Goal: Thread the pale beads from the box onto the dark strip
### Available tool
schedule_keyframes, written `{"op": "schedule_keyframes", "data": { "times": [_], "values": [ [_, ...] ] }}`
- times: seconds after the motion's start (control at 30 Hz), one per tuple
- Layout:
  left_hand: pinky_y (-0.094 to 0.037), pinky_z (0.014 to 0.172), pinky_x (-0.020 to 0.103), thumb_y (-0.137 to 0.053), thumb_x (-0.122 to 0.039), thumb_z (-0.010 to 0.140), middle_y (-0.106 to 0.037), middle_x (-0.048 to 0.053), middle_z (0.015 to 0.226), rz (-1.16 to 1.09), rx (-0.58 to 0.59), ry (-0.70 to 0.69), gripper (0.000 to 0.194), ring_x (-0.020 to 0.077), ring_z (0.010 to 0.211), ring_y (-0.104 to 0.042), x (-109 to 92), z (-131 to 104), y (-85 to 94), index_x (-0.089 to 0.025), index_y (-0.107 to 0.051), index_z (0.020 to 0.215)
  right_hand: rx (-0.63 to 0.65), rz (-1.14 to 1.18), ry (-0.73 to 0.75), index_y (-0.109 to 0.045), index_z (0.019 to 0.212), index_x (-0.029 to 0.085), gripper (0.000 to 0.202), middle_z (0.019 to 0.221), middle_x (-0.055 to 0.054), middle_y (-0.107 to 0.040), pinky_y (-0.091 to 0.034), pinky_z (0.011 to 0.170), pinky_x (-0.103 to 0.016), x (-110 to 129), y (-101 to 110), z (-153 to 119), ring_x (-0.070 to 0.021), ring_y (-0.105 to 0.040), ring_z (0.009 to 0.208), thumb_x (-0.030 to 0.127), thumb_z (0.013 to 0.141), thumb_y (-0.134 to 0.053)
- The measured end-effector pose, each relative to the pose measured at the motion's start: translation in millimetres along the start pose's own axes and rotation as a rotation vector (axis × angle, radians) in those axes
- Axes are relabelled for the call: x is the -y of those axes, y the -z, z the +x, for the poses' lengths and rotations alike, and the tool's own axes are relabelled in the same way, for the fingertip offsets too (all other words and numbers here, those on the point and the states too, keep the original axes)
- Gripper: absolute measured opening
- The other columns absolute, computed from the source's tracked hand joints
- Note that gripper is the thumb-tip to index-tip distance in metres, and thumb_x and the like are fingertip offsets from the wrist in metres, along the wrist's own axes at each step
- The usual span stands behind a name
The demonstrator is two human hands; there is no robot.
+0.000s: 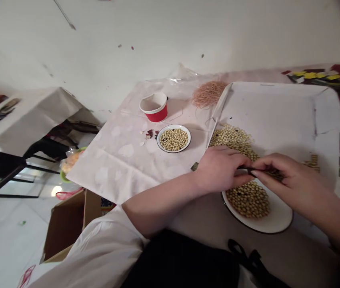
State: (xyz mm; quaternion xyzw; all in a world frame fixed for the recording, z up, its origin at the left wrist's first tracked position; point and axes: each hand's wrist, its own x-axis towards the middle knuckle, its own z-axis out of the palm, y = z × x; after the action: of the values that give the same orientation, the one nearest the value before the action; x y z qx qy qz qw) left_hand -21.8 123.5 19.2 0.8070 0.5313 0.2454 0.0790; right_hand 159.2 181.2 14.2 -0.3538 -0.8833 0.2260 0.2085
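Note:
My left hand (219,168) and my right hand (284,174) meet fingertip to fingertip above a white dark-rimmed plate (281,222). Both are closed in a pinch around a small, dark, thin piece (249,169), mostly covered by the fingers; its kind does not show. On the plate lies a heap of round tan beads (248,200) with a few dark ones among them. Just beyond my fingers, paler beads (233,138) are spread in a white shallow box lid (278,108). Short stacked tan pieces (312,163) sit beside my right hand.
Left of the lid stand a small bowl of beads (174,139) and a red-and-white paper cup (155,108). A tangle of pinkish strings (208,94) touches the lid. Dark red and yellow scraps (323,76) lie at the far right. An open cardboard box (65,224) stands below the table's left edge.

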Motion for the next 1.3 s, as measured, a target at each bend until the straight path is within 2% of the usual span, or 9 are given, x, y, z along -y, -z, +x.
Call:
{"op": "schedule_keyframes", "data": {
  "times": [0.17,0.37,0.47,0.63,0.8,0.97,1.07,1.17,1.3],
  "values": [
    [-0.042,0.083,0.03,-0.056,-0.042,0.083,-0.067,0.001,0.088,-0.004,-0.012,-0.007,0.026,0.0173,0.088,-0.059,0.0,-0.8,-2.3,-0.019,-0.062,0.093,-0.019,-0.052,0.019,-0.057,0.073,0.024,0.026,0.08,-0.004,-0.06,-0.042,0.06,-0.031,-5.8,0.8,0.4,-0.0199,-0.057,0.07,0.049,0.078,-0.049],
    [-0.041,0.084,0.029,-0.056,-0.041,0.083,-0.067,0.0,0.09,-0.009,0.004,-0.004,0.025,0.0166,0.089,-0.059,0.1,-0.7,-3.1,-0.02,-0.062,0.093,-0.016,-0.068,0.104,-0.057,0.069,0.026,0.025,0.08,-0.004,-0.06,-0.042,0.066,-0.034,-12.1,-0.6,-0.6,-0.0208,-0.057,0.073,0.047,0.079,-0.049],
    [-0.041,0.083,0.029,-0.054,-0.041,0.084,-0.067,0.001,0.091,-0.008,0.007,-0.001,0.025,0.0163,0.089,-0.059,-0.2,-0.4,-3.3,-0.019,-0.062,0.093,-0.075,-0.073,0.138,-0.058,0.072,0.026,0.023,0.08,-0.003,-0.061,-0.043,0.067,-0.035,-18.6,-2.9,-1.7,-0.0211,-0.057,0.075,0.047,0.08,-0.05],
    [-0.041,0.082,0.027,-0.055,-0.042,0.083,-0.067,0.0,0.089,0.011,0.0,0.01,0.027,0.0157,0.088,-0.059,-1.0,-0.5,-3.7,-0.019,-0.063,0.093,-0.166,-0.105,0.102,-0.059,0.074,0.026,0.022,0.08,-0.002,-0.061,-0.044,0.066,-0.036,-25.7,-5.2,-3.4,-0.0215,-0.058,0.076,0.047,0.079,-0.052],
    [-0.042,0.082,0.027,-0.053,-0.045,0.083,-0.067,0.0,0.09,0.013,-0.009,-0.013,0.03,0.015,0.089,-0.059,-0.3,-0.7,-4.5,-0.019,-0.063,0.094,-0.13,-0.073,0.108,-0.059,0.073,0.026,0.026,0.081,-0.003,-0.062,-0.045,0.066,-0.037,-20.8,-4.0,-4.6,-0.0221,-0.059,0.075,0.05,0.078,-0.052],
    [-0.042,0.081,0.028,-0.056,-0.042,0.082,-0.067,0.0,0.089,0.005,-0.016,0.0,0.026,0.0152,0.088,-0.059,-0.6,-0.3,-4.1,-0.019,-0.063,0.092,-0.14,-0.093,-0.001,-0.057,0.075,0.028,0.022,0.082,-0.005,-0.062,-0.043,0.066,-0.039,-17.9,-1.6,-4.5,-0.025,-0.058,0.078,0.048,0.08,-0.049],
    [-0.042,0.082,0.029,-0.056,-0.041,0.082,-0.067,0.0,0.089,-0.005,-0.011,-0.008,0.024,0.0162,0.089,-0.06,-0.6,-0.5,-3.8,-0.019,-0.062,0.092,-0.142,-0.11,0.028,-0.057,0.073,0.026,0.025,0.08,-0.004,-0.062,-0.043,0.064,-0.037,-17.7,-1.5,-4.2,-0.023,-0.058,0.073,0.049,0.078,-0.05],
    [-0.042,0.082,0.029,-0.058,-0.038,0.081,-0.067,0.001,0.089,-0.009,-0.018,-0.014,0.024,0.0168,0.089,-0.06,-0.2,-0.8,-4.3,-0.018,-0.062,0.093,-0.075,-0.112,0.036,-0.057,0.074,0.025,0.024,0.082,-0.003,-0.063,-0.043,0.061,-0.033,-16.9,-1.5,-3.3,-0.0208,-0.058,0.074,0.048,0.078,-0.05],
    [-0.042,0.081,0.029,-0.056,-0.041,0.083,-0.067,0.0,0.088,-0.019,-0.031,-0.014,0.024,0.0169,0.088,-0.059,0.3,-0.9,-5.2,-0.019,-0.062,0.091,-0.137,-0.169,0.051,-0.056,0.072,0.025,0.027,0.078,-0.004,-0.062,-0.042,0.061,-0.034,-15.1,0.1,-1.4,-0.0215,-0.058,0.074,0.049,0.079,-0.046]
  ]
}}
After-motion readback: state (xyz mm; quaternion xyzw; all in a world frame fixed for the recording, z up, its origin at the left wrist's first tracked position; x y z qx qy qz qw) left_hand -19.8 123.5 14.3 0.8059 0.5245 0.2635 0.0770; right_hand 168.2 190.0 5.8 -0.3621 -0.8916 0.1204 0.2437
